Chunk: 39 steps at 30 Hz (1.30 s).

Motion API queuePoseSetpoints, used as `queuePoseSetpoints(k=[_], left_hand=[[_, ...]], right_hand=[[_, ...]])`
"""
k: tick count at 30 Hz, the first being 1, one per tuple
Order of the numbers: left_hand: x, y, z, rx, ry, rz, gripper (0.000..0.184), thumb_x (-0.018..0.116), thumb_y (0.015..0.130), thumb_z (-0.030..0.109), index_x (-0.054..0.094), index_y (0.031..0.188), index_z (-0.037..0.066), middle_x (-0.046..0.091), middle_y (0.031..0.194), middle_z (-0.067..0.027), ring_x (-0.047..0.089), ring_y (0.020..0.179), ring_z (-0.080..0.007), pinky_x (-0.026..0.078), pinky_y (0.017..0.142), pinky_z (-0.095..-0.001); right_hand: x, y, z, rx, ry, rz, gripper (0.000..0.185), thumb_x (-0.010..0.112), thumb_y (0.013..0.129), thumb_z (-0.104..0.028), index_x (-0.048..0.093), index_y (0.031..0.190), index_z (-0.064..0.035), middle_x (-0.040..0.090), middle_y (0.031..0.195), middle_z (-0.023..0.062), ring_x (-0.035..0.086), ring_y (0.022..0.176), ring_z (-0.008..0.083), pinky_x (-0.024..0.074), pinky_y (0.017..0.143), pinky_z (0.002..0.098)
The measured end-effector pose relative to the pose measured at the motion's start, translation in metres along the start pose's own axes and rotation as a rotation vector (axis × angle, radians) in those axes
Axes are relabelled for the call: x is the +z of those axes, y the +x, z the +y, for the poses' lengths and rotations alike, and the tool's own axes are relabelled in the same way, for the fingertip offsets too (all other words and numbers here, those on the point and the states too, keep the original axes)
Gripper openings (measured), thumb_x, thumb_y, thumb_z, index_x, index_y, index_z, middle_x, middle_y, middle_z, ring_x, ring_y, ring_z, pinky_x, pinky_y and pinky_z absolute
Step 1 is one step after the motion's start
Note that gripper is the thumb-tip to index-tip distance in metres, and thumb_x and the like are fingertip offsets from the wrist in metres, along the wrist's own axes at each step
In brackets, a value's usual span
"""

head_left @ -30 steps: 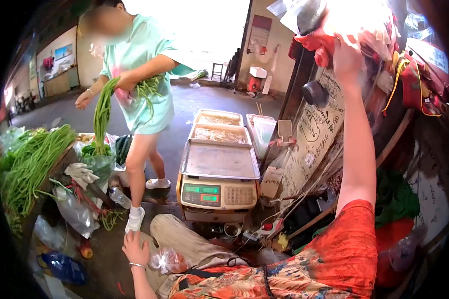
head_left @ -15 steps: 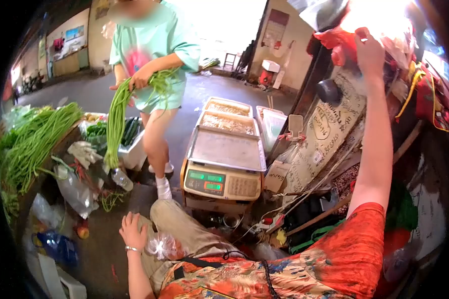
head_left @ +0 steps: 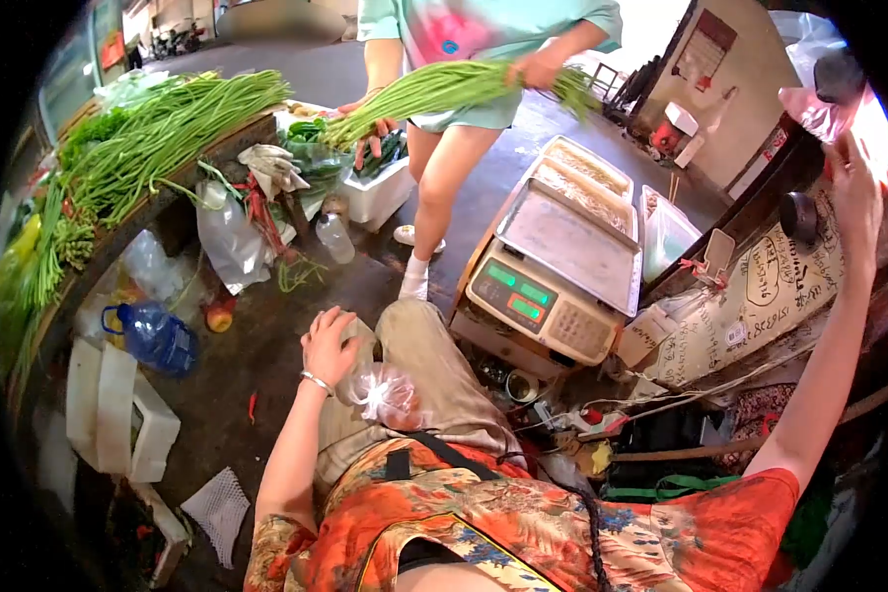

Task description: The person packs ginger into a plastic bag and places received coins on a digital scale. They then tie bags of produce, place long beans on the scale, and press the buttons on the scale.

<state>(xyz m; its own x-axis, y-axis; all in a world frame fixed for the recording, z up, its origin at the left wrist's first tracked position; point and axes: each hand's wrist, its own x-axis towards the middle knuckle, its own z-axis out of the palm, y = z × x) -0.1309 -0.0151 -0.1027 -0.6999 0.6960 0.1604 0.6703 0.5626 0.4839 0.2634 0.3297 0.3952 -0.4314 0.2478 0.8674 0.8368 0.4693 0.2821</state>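
My left hand (head_left: 329, 347) lies on my left knee, fingers spread and holding nothing. Beside it on my lap is a knotted clear plastic bag (head_left: 383, 393) with something reddish inside. High at the right, my right hand (head_left: 855, 192) has its fingers drawn together at a pinkish plastic bag (head_left: 817, 116) among hanging bags; glare blurs the fingertips. Across from me, a person in a mint shirt holds a bundle of long green beans (head_left: 434, 94) sideways, one hand at its right part, the other by its left end.
A digital scale (head_left: 538, 301) with a metal tray (head_left: 572, 237) stands ahead of my knees. More long beans (head_left: 183, 138) are heaped at the left by a white foam box (head_left: 377, 197). On the floor are a blue jug (head_left: 153, 335) and white foam pieces (head_left: 109, 405).
My view has swung left and down. The other person's bean bundle has gone from hanging down to nearly level. My right hand remains raised by the bags; my left stays on my knee.
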Motion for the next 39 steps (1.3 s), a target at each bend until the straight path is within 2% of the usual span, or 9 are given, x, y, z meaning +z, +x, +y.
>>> queuePoseSetpoints(k=[3,5,8,12,19,26,30,34,39], left_hand=[[-0.035,-0.003,0.047,0.209,-0.158,0.130,0.044,0.069,0.082,0.023,0.062,0.125,0.014,0.058,0.132,-0.0080,0.049,0.128,-0.0314,0.038,0.103,-0.0437],[-0.053,-0.004,0.091,0.214,-0.864,-0.159,0.039,0.068,0.089,0.018,0.061,0.126,0.008,0.063,0.126,-0.0092,0.059,0.115,-0.0209,0.047,0.095,-0.0324],[-0.057,-0.013,0.141,0.268,-1.433,-0.777,0.056,0.050,0.100,0.044,0.050,0.138,0.003,0.056,0.137,-0.0092,0.053,0.125,-0.0185,0.044,0.098,-0.0334],[-0.022,-0.024,0.141,-0.019,-1.924,-0.970,0.054,0.052,0.099,0.044,0.048,0.137,0.006,0.059,0.129,-0.0094,0.054,0.122,-0.0217,0.046,0.102,-0.0378],[-0.025,-0.015,0.131,-0.288,-1.799,-0.585,0.037,0.060,0.093,0.005,0.053,0.130,0.003,0.064,0.119,-0.0089,0.064,0.106,-0.0193,0.053,0.092,-0.0344],[-0.038,-0.003,0.128,-0.221,-1.823,-0.254,0.027,0.059,0.096,0.009,0.059,0.122,0.003,0.067,0.111,-0.0062,0.065,0.098,-0.0150,0.054,0.086,-0.0301],[-0.056,-0.002,0.128,-0.118,-1.720,-0.347,0.029,0.057,0.097,0.011,0.056,0.125,0.002,0.066,0.112,-0.0083,0.065,0.102,-0.0198,0.053,0.090,-0.0333],[-0.044,-0.014,0.136,-0.281,-1.669,-0.499,0.028,0.057,0.096,0.009,0.059,0.121,-0.003,0.066,0.114,-0.0119,0.065,0.103,-0.0183,0.054,0.086,-0.0316],[-0.038,-0.009,0.121,0.127,-1.254,-0.399,0.023,0.057,0.095,0.007,0.064,0.116,0.002,0.070,0.104,-0.0057,0.067,0.089,-0.0146,0.054,0.074,-0.0278]], right_hand=[[0.020,-0.041,-0.060,-0.184,0.227,-0.100,0.017,0.058,0.094,-0.015,0.059,0.104,-0.0011,0.060,0.081,0.0099,0.058,0.078,0.0156,0.0491,0.070,0.0347],[0.015,-0.077,-0.137,0.033,0.765,-0.546,0.011,0.060,0.088,-0.010,0.059,0.092,0.0002,0.059,0.075,0.0126,0.057,0.069,0.0182,0.0492,0.067,0.0343],[0.037,-0.145,-0.207,-0.328,1.196,-0.851,0.008,0.065,0.086,-0.006,0.059,0.090,-0.0023,0.054,0.073,-0.0011,0.052,0.065,0.0099,0.0462,0.059,0.0279],[0.039,-0.224,-0.283,-0.455,1.811,-1.325,0.011,0.066,0.089,-0.009,0.057,0.090,-0.0032,0.056,0.080,0.0000,0.052,0.077,0.0087,0.0462,0.070,0.0277],[0.041,-0.299,-0.321,-0.359,2.047,-1.657,0.015,0.064,0.090,-0.013,0.054,0.087,-0.0033,0.052,0.070,0.0020,0.048,0.066,0.0101,0.0422,0.062,0.0283],[0.058,-0.296,-0.293,0.193,2.194,-1.769,0.017,0.066,0.093,-0.011,0.061,0.107,-0.0049,0.058,0.087,-0.0055,0.052,0.079,0.0025,0.0427,0.070,0.0198],[0.080,-0.302,-0.298,0.578,2.295,-1.121,0.035,0.070,0.089,-0.008,0.056,0.120,-0.0059,0.059,0.101,-0.0016,0.053,0.078,0.0039,0.0449,0.069,0.0208],[0.074,-0.292,-0.289,0.343,1.951,-1.216,0.075,0.076,0.080,-0.007,0.037,0.145,-0.0058,0.053,0.128,0.0050,0.055,0.086,0.0065,0.0469,0.073,0.0223],[0.097,-0.333,-0.288,0.539,1.726,-1.264,0.010,0.059,0.091,-0.005,0.065,0.098,-0.0004,0.063,0.084,0.0007,0.056,0.075,0.0078,0.0466,0.067,0.0239]])
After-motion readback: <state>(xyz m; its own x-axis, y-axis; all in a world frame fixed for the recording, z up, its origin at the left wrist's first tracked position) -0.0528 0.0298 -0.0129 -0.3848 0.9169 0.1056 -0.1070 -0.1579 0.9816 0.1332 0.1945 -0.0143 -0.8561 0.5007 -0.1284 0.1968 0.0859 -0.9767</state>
